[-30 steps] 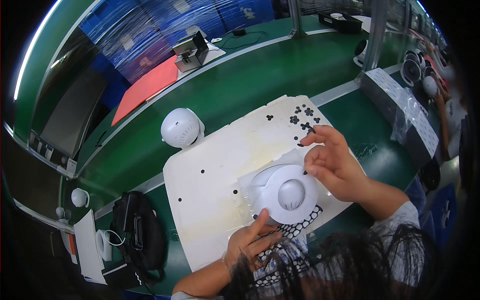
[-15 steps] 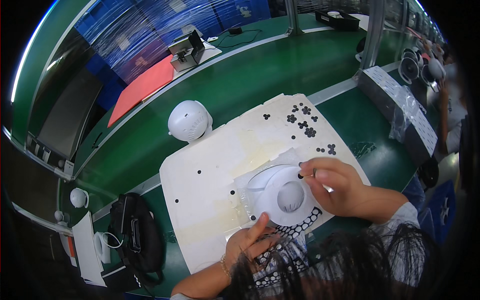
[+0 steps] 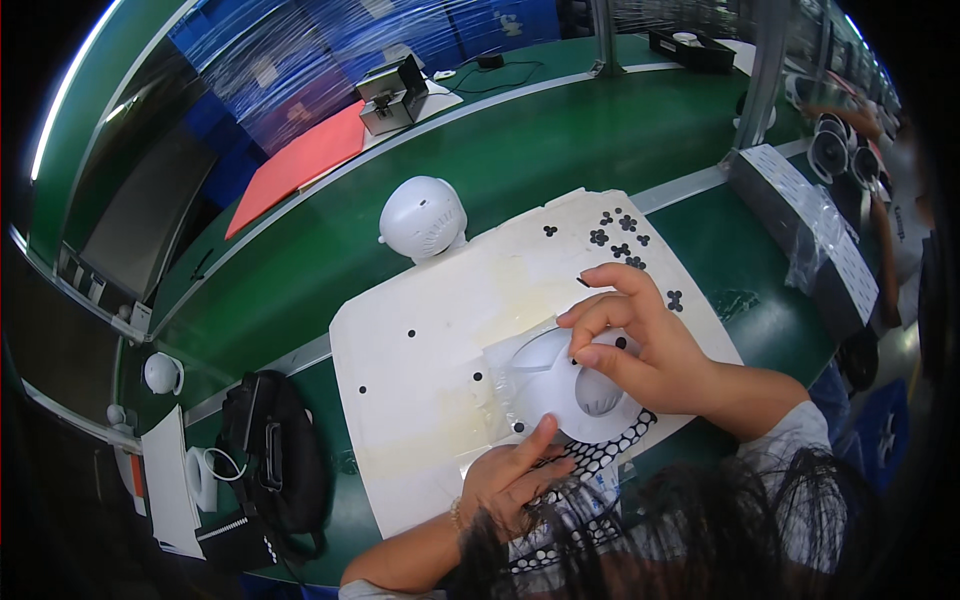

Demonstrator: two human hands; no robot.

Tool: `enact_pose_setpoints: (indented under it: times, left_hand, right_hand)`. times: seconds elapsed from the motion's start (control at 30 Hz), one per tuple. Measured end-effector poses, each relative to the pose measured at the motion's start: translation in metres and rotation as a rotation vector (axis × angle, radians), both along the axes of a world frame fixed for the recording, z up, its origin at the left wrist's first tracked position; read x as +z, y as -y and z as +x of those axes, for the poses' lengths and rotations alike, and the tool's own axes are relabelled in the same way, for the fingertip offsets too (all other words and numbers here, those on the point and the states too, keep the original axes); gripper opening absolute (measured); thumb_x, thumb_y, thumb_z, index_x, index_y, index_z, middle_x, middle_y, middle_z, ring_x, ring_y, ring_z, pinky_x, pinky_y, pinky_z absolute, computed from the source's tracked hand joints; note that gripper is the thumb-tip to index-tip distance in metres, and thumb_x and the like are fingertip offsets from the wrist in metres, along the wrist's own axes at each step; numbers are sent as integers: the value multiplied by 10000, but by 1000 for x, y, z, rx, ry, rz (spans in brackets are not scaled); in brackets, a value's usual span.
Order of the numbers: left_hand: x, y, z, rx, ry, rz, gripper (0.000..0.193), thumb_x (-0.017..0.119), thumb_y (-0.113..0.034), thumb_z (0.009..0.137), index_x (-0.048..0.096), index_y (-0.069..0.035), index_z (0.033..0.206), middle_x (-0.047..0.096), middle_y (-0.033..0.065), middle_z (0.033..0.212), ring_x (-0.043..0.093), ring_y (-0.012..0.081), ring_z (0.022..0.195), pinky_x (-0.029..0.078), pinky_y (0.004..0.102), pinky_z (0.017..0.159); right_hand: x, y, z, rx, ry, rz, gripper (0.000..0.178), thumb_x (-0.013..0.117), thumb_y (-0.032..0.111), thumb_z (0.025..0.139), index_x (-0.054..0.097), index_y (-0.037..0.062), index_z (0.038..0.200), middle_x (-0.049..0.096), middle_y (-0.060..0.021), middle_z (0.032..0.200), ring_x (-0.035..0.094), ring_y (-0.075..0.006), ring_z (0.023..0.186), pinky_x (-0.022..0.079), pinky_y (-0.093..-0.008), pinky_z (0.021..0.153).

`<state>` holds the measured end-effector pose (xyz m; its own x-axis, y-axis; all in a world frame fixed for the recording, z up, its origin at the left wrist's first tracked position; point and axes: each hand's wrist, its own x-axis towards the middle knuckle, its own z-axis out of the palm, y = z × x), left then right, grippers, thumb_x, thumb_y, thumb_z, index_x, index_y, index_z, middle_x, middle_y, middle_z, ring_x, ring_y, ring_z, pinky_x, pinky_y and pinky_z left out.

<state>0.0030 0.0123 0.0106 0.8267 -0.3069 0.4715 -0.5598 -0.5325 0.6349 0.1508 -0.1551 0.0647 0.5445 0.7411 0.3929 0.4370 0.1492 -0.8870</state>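
A white round plastic housing [image 3: 570, 418] with a slotted dome [image 3: 597, 393] lies on clear plastic wrap [image 3: 503, 372]. My right hand [image 3: 645, 345] is over its far side, thumb and a finger pinched at a small black round pad [image 3: 575, 361]. Another small dark piece [image 3: 583, 281] clings to a raised fingertip of that hand. One more black pad [image 3: 621, 343] shows on the housing beside the hand. My left hand [image 3: 505, 480] lies at the near left, fingers stretched out, index tip at the housing's rim. Beside it is a black sheet with round holes [image 3: 600, 455], partly hidden by hair.
The pale board [image 3: 400, 440] carries several loose black pads, with clusters [image 3: 622, 250] at its far right. A second white housing [image 3: 423, 217] stands behind it. A black bag [image 3: 270, 460] is at left, a long perforated box [image 3: 805, 225] at right.
My right hand has moved left across the housing, bringing the pinched pad inward from its right edge, and one finger has lifted. The whole view has shifted slightly.
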Motion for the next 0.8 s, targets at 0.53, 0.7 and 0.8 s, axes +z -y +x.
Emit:
enact_pose_setpoints:
  times: [0.53, 0.7, 0.8]
  left_hand:
    - [2, 1, 2, -2, -22, -25, 490, 609, 3, 618, 529, 11, 1101, 404, 198, 1253, 606, 304, 750, 501, 343, 632]
    - [-3, 1, 2, -8, 42, -25, 429, 611, -9, 612, 563, -2, 1038, 374, 202, 1280, 607, 300, 751, 496, 345, 618]
    - [-4, 0, 4, 24, 79, 24, 351, 613, -22, 606, 594, -13, 957, 349, 202, 1300, 608, 289, 746, 493, 342, 610]
  right_hand:
    - [-8, -1, -3, -71, 60, 51, 503, 537, 17, 796, 236, 16, 1200, 579, -78, 811, 547, -216, 975, 397, -316, 853]
    - [2, 8, -4, -208, 580, -141, 399, 604, 55, 744, 439, 32, 1107, 594, -37, 825, 543, -243, 990, 310, -357, 887]
    - [9, 13, -12, -319, 943, -234, 317, 644, 93, 704, 554, 103, 1008, 583, -42, 991, 482, -284, 1076, 262, -394, 892]
